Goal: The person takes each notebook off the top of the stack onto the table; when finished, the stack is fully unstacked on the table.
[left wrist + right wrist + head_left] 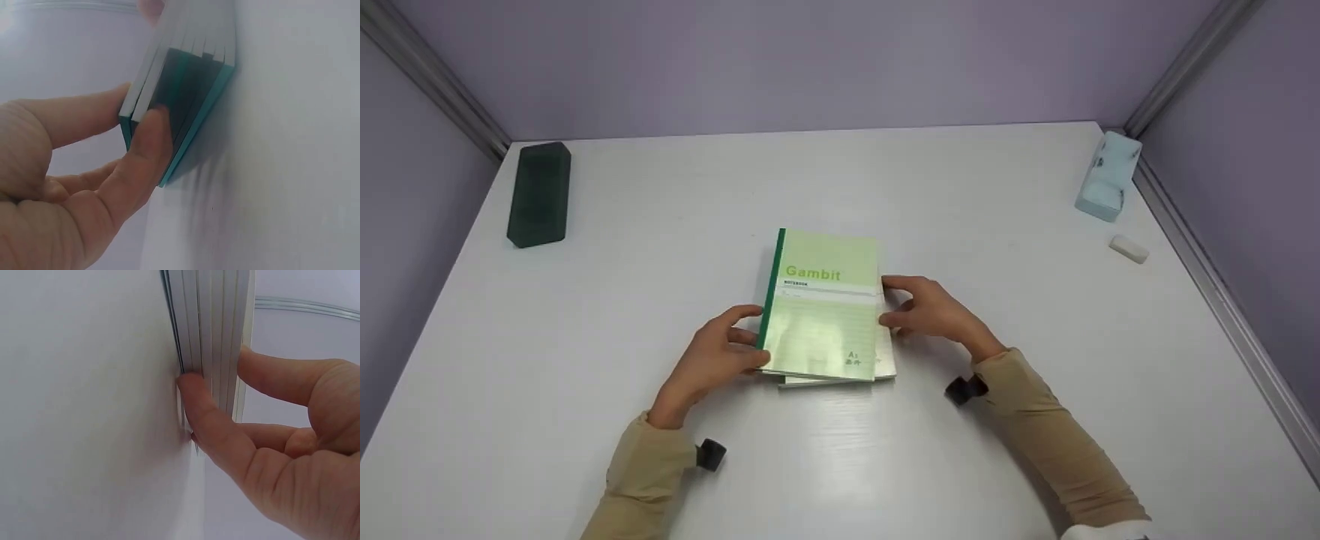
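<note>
A stack of several notebooks (197, 28) lies near the middle of the white table, its layers slightly out of line. On top is a light green notebook (825, 322) with a dark green spine and "Gambit" on its cover. A paler notebook (886, 360) peeks out below on the right. My left hand (714, 356) holds the spine side, thumb at the near corner and fingers along the edge. From the opposite side my right hand (934, 311) grips the stack's page edges (214, 326), thumb near the upper edge and a finger lower down. The farther fingertips are partly hidden.
A dark green box (540, 195) stands at the table's far left. At the far right are a light blue box (1110, 176) and a small white eraser-like block (1129, 249). Purple panels (810, 67) border the table at the back and sides.
</note>
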Motion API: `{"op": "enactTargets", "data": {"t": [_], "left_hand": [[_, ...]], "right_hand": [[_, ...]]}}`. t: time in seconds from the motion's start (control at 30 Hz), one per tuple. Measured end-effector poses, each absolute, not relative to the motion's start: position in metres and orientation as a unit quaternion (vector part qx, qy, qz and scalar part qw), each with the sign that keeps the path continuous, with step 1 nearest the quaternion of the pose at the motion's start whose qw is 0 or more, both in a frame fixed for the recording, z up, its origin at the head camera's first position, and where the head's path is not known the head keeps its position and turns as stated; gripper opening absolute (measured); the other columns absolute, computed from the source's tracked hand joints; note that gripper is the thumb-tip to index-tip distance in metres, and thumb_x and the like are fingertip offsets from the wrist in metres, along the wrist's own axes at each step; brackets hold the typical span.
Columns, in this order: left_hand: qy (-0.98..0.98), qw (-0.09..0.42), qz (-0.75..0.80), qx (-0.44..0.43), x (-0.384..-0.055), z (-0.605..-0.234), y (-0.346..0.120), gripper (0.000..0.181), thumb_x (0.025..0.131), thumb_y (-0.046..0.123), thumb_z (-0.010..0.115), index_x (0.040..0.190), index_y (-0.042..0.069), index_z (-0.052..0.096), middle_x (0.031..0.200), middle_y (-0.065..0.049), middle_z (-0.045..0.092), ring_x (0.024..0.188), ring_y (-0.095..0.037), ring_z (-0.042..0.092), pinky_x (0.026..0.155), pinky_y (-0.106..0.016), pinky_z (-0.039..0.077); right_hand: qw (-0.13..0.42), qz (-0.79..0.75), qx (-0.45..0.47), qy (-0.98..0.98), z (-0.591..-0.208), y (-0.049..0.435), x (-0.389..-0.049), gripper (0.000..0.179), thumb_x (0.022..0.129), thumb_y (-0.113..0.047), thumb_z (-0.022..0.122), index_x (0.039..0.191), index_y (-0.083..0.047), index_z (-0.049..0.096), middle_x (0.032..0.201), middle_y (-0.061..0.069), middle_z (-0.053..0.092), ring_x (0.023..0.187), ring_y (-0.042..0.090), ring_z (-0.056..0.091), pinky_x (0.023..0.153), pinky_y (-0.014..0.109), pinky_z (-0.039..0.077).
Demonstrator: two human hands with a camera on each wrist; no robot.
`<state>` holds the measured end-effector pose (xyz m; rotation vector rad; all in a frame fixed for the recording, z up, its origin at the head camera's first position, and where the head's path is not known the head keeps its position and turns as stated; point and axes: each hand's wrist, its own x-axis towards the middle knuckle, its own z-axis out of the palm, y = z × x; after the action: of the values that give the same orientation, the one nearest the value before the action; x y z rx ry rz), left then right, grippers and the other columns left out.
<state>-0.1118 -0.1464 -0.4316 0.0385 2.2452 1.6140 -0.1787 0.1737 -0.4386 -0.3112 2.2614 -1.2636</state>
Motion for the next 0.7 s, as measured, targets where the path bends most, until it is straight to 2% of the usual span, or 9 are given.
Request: {"op": "enactTargets", "data": {"t": [0.1, 0.23, 0.47, 0.7], "left_hand": [[0.804, 0.180, 0.567, 0.000, -0.111, -0.432, -0.145, 0.056, 0.084, 0.000, 0.064, 0.137, -0.003, 0.046, 0.104, -0.021, 0.063, 0.079, -0.022, 0.066, 0.070, -0.035, 0.056], [0.815, 0.179, 0.551, -0.011, -0.109, -0.432, -0.143, 0.045, 0.085, 0.004, 0.065, 0.127, -0.007, 0.053, 0.100, -0.018, 0.065, 0.076, -0.020, 0.066, 0.068, -0.032, 0.055], [0.809, 0.178, 0.560, -0.015, -0.102, -0.434, -0.131, 0.032, 0.082, 0.004, 0.067, 0.111, -0.006, 0.059, 0.093, -0.014, 0.066, 0.075, -0.019, 0.066, 0.067, -0.032, 0.055], [0.840, 0.145, 0.522, 0.001, -0.100, -0.431, -0.122, 0.031, 0.079, 0.005, 0.071, 0.107, -0.007, 0.064, 0.087, -0.010, 0.066, 0.073, -0.016, 0.065, 0.064, -0.030, 0.054]], "right_hand": [[0.264, -0.470, -0.119, 0.834, -0.440, 0.173, -0.179, 0.069, 0.088, -0.007, 0.069, 0.147, -0.004, 0.035, 0.152, 0.013, 0.032, 0.086, 0.023, 0.067, 0.069, 0.034, 0.056], [0.262, -0.463, -0.124, 0.837, -0.443, 0.173, -0.180, 0.068, 0.088, -0.007, 0.069, 0.147, -0.004, 0.036, 0.151, 0.013, 0.034, 0.084, 0.022, 0.067, 0.068, 0.034, 0.056], [0.256, -0.449, -0.135, 0.845, -0.441, 0.175, -0.179, 0.064, 0.090, -0.007, 0.063, 0.148, -0.003, 0.034, 0.151, 0.015, 0.032, 0.087, 0.024, 0.067, 0.069, 0.034, 0.055], [0.249, -0.435, -0.141, 0.854, -0.442, 0.178, -0.179, 0.060, 0.091, -0.006, 0.056, 0.148, -0.004, 0.034, 0.151, 0.016, 0.033, 0.087, 0.024, 0.067, 0.070, 0.034, 0.055]]}}
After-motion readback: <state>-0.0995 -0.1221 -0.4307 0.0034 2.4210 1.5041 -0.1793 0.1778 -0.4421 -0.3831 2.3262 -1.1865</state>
